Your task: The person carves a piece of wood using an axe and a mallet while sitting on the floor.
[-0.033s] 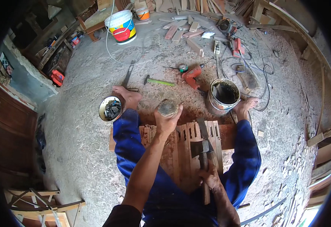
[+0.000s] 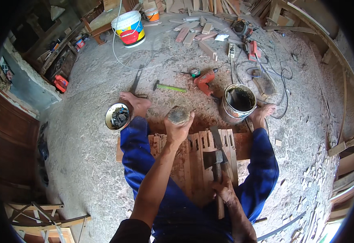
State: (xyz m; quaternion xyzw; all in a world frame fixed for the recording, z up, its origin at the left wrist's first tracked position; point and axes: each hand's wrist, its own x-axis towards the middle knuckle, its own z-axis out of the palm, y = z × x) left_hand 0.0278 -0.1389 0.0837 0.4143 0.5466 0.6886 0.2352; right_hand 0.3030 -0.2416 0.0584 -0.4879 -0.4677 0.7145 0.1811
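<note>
My left hand [image 2: 177, 131] is closed around a round-ended wooden block [image 2: 179, 115], held up with its worn, greyish end showing; the rest of it is hidden by the fingers. My right hand [image 2: 225, 188] grips the wooden handle of a hatchet [image 2: 219, 172]. The hatchet's dark head lies over a row of wooden strips [image 2: 189, 162] between my legs, several with slots cut near their far ends. A dark flat metal blade [image 2: 216, 137] also lies on the strips, just beyond the hatchet head. Under the strips runs a wooden beam [image 2: 243, 146].
By my left foot stands a tub of small dark parts [image 2: 119, 116]; a grimy bucket [image 2: 239, 103] is by my right foot. Ahead lie a green-handled hammer [image 2: 169, 87], an orange drill [image 2: 204, 81], looping cables [image 2: 285, 87] and scattered wood blocks [image 2: 193, 32]. Offcuts [image 2: 312, 182] litter the right.
</note>
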